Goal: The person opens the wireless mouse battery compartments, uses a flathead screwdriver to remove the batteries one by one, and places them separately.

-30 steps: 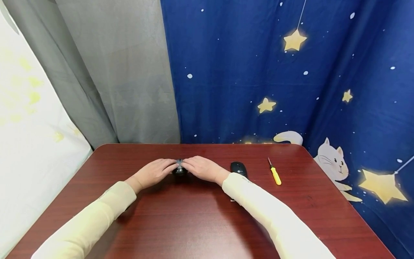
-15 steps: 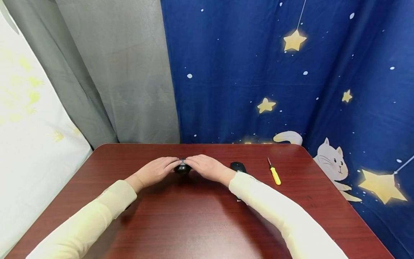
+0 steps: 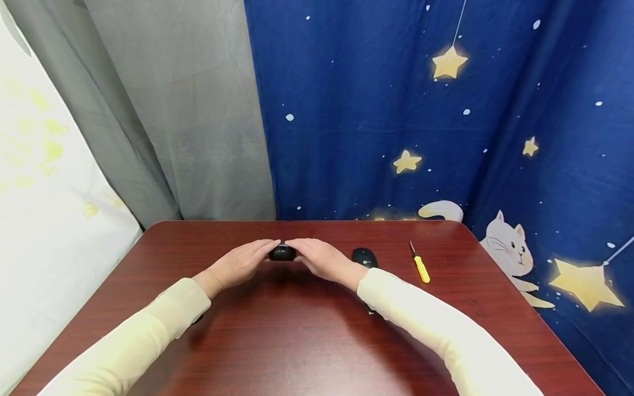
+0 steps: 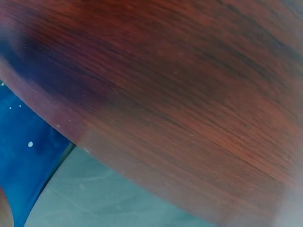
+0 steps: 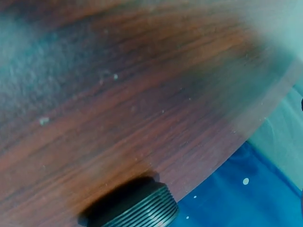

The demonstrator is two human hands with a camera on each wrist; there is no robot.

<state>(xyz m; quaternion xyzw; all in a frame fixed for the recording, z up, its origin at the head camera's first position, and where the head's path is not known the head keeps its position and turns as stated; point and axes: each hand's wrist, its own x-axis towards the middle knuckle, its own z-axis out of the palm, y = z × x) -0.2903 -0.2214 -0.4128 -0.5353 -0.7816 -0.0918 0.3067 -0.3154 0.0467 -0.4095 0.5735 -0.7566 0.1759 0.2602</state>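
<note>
In the head view, both hands meet near the far side of the table around a dark computer mouse [image 3: 282, 252]. My left hand [image 3: 241, 265] grips its left side, thumb and fingers close together at its upper edge. From the right, my right hand [image 3: 322, 258] grips the other side. The mouse is tipped so that its rounded, glossy black end faces me, with only a thin grey strip showing on top. The fingers hide its sides. Neither wrist view shows the held mouse.
A second black mouse [image 3: 364, 257] lies beside the right wrist; its ribbed side [image 5: 147, 208] shows in the right wrist view. Farther right is a yellow-handled screwdriver [image 3: 421, 268]. The reddish-brown table [image 3: 277, 341] ends at curtains [image 3: 346, 137].
The held mouse has shifted slightly right and tipped, its grey top giving way to its black end. Both hands moved a little right with it. The second mouse and screwdriver stayed put.
</note>
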